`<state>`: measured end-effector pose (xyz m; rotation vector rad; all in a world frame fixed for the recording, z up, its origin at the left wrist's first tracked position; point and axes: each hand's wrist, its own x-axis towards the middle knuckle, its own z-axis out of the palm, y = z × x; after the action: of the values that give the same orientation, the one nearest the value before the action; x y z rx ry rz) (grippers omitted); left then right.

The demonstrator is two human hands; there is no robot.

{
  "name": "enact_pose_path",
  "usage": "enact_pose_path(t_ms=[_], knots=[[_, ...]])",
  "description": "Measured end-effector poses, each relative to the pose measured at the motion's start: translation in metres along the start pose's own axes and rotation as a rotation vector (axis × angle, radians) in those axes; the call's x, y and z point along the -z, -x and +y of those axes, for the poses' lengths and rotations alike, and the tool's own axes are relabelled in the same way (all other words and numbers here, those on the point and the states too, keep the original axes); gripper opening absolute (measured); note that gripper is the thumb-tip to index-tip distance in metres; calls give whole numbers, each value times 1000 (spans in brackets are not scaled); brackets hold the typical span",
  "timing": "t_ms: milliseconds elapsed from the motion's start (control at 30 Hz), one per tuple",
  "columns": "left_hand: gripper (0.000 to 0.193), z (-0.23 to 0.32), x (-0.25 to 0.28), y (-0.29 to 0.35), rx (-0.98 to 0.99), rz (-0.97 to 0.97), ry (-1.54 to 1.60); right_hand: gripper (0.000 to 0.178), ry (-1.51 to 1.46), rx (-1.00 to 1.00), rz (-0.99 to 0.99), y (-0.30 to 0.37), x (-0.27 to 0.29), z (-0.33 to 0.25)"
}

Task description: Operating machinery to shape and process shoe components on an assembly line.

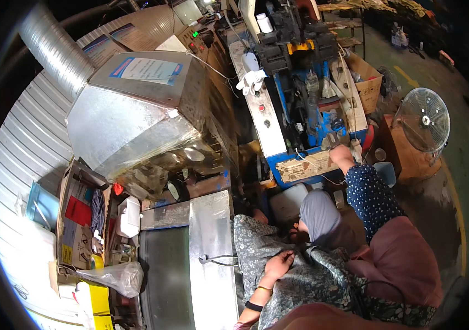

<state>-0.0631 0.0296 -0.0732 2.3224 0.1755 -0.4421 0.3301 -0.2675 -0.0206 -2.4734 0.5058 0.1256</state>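
Note:
My left hand [279, 265] lies on dark floral cloth [314, 280], its fingers loosely spread and holding nothing. A bracelet and a black band circle that wrist. An arm in a pink upper sleeve and a dark dotted oversleeve [374, 195] stretches forward from the lower right; it appears to be my right arm. Its hand, my right hand [343, 155], curls at the front edge of a blue-framed machine [286, 159], beside a small grey metal part [330, 141]. Whatever those fingers hold is hidden. Grey fabric [322, 214], shaped like a headscarf, shows between the arms.
Pliers [218, 260] lie on a metal-topped bench [204, 220] at the left. Behind stands a metal hood [130, 121] with a duct. White gloves [252, 82] hang on the machine's side. A round fan [424, 120] stands at the right, near a cardboard box [363, 82].

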Motion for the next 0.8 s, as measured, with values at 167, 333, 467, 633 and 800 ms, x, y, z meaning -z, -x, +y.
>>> enact_pose_path(t_ms=[167, 333, 467, 633, 800], knots=[[40, -2, -1, -3, 34, -22, -33, 42, -4, 3, -12, 3, 4, -2], [41, -6, -3, -5, 8, -1, -29, 42, 12, -25, -25, 4, 4, -3], [42, -6, -3, -5, 17, -5, -49, 42, -16, -25, -34, 4, 4, -3], [42, -2, -1, -4, 44, -12, -47, 42, -12, -31, -45, 5, 5, -2], [42, -3, -1, -5, 56, -21, -44, 42, -29, -29, -37, 5, 5, -2]])
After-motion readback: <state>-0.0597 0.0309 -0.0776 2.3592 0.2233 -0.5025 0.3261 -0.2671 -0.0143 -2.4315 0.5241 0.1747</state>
